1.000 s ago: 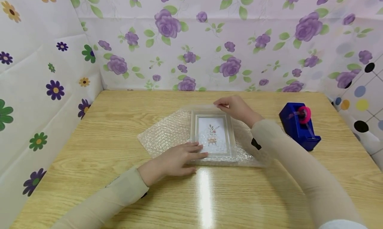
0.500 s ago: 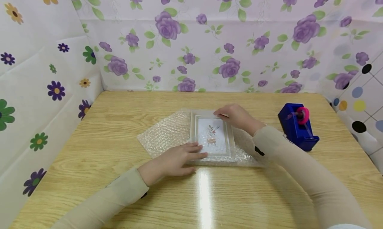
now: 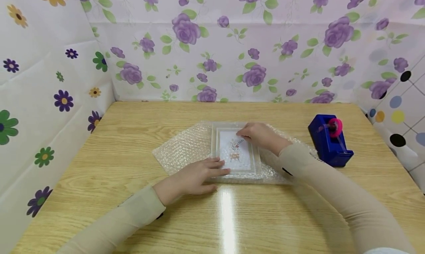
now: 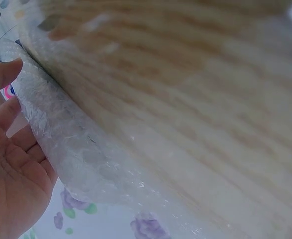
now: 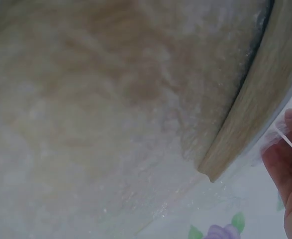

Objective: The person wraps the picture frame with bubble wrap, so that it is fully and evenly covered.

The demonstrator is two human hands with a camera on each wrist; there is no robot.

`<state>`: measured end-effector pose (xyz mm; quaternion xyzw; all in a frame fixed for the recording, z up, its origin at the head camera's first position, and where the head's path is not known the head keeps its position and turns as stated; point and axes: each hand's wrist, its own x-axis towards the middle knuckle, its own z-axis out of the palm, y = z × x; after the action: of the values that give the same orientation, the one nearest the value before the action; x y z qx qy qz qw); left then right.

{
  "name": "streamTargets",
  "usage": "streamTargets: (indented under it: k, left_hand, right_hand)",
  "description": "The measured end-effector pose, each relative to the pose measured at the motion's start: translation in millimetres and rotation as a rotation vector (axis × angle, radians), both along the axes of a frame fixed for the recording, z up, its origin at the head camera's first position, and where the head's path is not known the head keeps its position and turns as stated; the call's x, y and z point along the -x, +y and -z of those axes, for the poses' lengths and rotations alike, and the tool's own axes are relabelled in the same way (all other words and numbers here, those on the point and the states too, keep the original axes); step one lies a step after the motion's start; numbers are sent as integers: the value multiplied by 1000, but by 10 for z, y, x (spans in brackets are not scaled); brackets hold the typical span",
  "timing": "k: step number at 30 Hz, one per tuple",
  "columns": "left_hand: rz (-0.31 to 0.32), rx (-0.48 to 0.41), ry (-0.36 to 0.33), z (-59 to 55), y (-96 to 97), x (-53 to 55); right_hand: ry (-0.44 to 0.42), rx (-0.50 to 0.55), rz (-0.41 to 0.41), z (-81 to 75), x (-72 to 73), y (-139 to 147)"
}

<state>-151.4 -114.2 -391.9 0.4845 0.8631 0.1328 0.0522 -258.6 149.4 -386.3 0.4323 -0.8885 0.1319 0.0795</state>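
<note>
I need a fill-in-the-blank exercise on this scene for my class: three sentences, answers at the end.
1. Clear plastic ____ wrap spreads out beside the rectangular beige picture frame.
2. The boxy blue tape dispenser carries a ring coloured ____.
3. The hand nearer that dispenser is the person's ____ one.
Answers: bubble; pink; right.

No legible text, just dark marks (image 3: 318, 158) too small for reading, along the right sleeve (image 3: 333, 185).
</note>
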Motion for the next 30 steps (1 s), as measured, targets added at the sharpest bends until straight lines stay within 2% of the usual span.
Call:
streamTargets:
  k: [6, 18, 21, 25, 30]
  left_hand:
    - [1, 4, 2, 28, -9, -3]
    - [-14, 10, -32, -38, 5, -18]
    - [-19, 17, -35, -40, 6, -23]
    - [-22, 13, -29, -41, 1, -30]
    - [-25, 14, -24, -33, 8, -32]
  right_hand:
    - [32, -39, -8, 118, -10, -20]
    - [32, -107, 53, 140, -48, -55]
    - [10, -103, 45, 138, -73, -60]
    - [-69, -85, 8, 122, -136, -69]
    - [-119, -134, -10, 70, -258, -63]
